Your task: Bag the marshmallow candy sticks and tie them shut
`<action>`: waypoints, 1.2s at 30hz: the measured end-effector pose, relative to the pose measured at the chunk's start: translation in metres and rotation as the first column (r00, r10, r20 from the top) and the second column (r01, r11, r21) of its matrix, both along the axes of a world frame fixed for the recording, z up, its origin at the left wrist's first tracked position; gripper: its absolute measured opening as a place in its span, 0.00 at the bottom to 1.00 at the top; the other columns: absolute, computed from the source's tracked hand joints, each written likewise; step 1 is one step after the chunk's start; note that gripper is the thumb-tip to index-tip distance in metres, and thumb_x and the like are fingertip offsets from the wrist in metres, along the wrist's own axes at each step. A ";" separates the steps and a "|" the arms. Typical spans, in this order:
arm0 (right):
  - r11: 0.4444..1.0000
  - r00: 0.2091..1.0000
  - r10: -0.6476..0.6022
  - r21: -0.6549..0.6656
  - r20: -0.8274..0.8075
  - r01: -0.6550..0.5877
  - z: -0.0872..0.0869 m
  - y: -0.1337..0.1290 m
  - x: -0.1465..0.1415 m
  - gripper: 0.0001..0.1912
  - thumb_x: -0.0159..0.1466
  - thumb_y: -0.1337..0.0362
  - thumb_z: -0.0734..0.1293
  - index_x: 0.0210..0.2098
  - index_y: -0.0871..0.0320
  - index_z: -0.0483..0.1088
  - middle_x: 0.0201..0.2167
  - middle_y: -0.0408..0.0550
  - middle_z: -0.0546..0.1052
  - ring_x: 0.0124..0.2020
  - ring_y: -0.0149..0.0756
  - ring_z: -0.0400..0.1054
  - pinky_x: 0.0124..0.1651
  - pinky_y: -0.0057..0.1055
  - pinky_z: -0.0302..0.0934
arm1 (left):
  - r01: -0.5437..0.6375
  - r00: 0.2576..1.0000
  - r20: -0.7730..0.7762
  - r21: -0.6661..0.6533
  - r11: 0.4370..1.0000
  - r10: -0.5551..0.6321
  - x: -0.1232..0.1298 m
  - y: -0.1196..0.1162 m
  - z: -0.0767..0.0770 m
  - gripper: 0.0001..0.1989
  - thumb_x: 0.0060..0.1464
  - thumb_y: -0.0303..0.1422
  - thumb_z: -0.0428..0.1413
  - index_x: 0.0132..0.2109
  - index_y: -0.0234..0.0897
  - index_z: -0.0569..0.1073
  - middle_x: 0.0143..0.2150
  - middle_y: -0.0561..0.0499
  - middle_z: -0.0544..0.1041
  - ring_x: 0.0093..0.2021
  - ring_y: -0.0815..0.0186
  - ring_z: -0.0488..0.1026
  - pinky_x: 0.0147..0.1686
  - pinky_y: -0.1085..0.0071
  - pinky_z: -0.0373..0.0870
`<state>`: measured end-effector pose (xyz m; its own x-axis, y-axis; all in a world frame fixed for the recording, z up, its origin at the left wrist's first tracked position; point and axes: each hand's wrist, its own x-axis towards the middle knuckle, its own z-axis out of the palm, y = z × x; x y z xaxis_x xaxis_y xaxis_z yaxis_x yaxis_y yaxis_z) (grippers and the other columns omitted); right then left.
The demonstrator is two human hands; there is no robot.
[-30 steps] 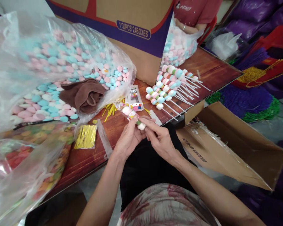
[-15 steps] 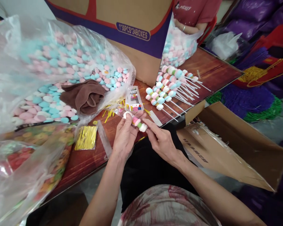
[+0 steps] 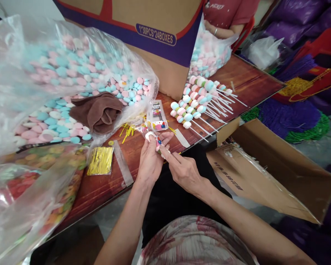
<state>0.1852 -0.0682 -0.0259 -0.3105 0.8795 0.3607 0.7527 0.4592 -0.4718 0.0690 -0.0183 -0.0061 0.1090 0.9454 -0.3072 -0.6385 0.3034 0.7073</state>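
Note:
My left hand [image 3: 150, 160] is closed around a marshmallow skewer [image 3: 157, 145] with white, pink and green pieces, just off the table edge. Clear plastic with small coloured print lies about the skewer; how far it covers it I cannot tell. My right hand [image 3: 183, 167] pinches at the skewer's lower end, its fingertips hiding the white piece there. Just beyond my hands lies a stack of printed clear bags [image 3: 157, 116]. To the right, finished marshmallow skewers [image 3: 193, 103] lie in a row with white sticks pointing right.
A large clear bag of marshmallows [image 3: 57, 70] fills the left, with a brown cloth [image 3: 96, 112] on it. Gold twist ties [image 3: 100, 161] lie near the bag of gummy rings [image 3: 68, 180]. A tall carton [image 3: 160, 55] stands behind; an open box [image 3: 273, 173] is at right. A co-worker [image 3: 227, 18] sits beyond.
My right fingers have moved left onto the skewer's lower end, covering its white piece. Coloured print now shows over the skewer's middle. The things on the table have stayed put.

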 end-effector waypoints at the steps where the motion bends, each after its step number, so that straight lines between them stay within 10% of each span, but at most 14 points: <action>1: 1.000 1.000 -0.001 -0.002 -0.018 0.001 -0.001 0.000 0.000 0.27 0.69 0.72 0.52 0.66 0.58 0.61 0.30 0.49 0.74 0.27 0.31 0.68 0.35 0.25 0.68 | -0.006 1.000 0.007 0.001 1.000 0.006 0.000 0.000 -0.001 0.12 0.61 0.43 0.55 0.44 0.40 0.71 0.49 0.46 0.79 0.58 0.55 0.72 0.56 0.61 0.64; 8: 0.987 0.888 -0.055 -0.162 -0.457 -0.022 0.005 0.001 0.001 0.22 0.70 0.69 0.56 0.60 0.53 0.69 0.40 0.50 0.78 0.37 0.35 0.72 0.46 0.32 0.68 | -0.032 0.995 0.096 -0.007 0.999 0.033 0.000 0.003 0.001 0.12 0.60 0.42 0.57 0.40 0.38 0.70 0.45 0.46 0.80 0.56 0.55 0.74 0.53 0.61 0.68; 17: 0.721 0.301 -0.534 -0.611 -0.790 -0.326 0.027 0.008 -0.004 0.23 0.65 0.62 0.64 0.58 0.60 0.70 0.18 0.34 0.54 0.17 0.22 0.41 0.18 0.22 0.37 | 0.081 0.987 0.139 -0.005 0.997 -0.079 0.007 0.001 0.001 0.09 0.55 0.35 0.62 0.39 0.35 0.73 0.38 0.47 0.80 0.49 0.57 0.77 0.50 0.63 0.71; 24: 0.913 0.726 -0.198 -0.394 -0.658 -0.108 0.017 0.000 -0.003 0.22 0.69 0.64 0.59 0.61 0.56 0.68 0.37 0.49 0.76 0.31 0.32 0.66 0.36 0.30 0.64 | 0.090 0.989 0.124 -0.063 0.994 -0.082 0.005 0.009 0.007 0.09 0.53 0.35 0.63 0.36 0.35 0.74 0.37 0.46 0.81 0.49 0.56 0.78 0.49 0.63 0.72; 28: 0.932 0.727 -0.221 -0.361 -0.650 -0.039 0.009 0.002 -0.005 0.22 0.69 0.64 0.59 0.62 0.55 0.67 0.42 0.50 0.77 0.33 0.33 0.68 0.40 0.32 0.66 | 0.129 0.987 0.106 -0.073 0.989 -0.120 0.012 0.007 0.007 0.08 0.52 0.33 0.63 0.34 0.33 0.74 0.39 0.44 0.81 0.47 0.55 0.78 0.49 0.63 0.73; 36: 0.724 0.167 -0.505 -0.521 -0.847 -0.452 0.027 0.018 -0.002 0.25 0.64 0.62 0.66 0.61 0.57 0.67 0.18 0.34 0.56 0.16 0.20 0.41 0.20 0.23 0.37 | 0.307 0.948 0.119 -0.090 0.947 -0.296 0.001 0.012 0.006 0.18 0.57 0.45 0.59 0.43 0.32 0.76 0.46 0.40 0.80 0.49 0.55 0.77 0.49 0.63 0.74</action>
<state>0.1836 -0.0507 0.0010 -0.1334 0.9631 -0.2338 -0.4953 -0.2691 -0.8260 0.0699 -0.0064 0.0002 0.4199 0.8259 -0.3762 -0.5733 0.5627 0.5956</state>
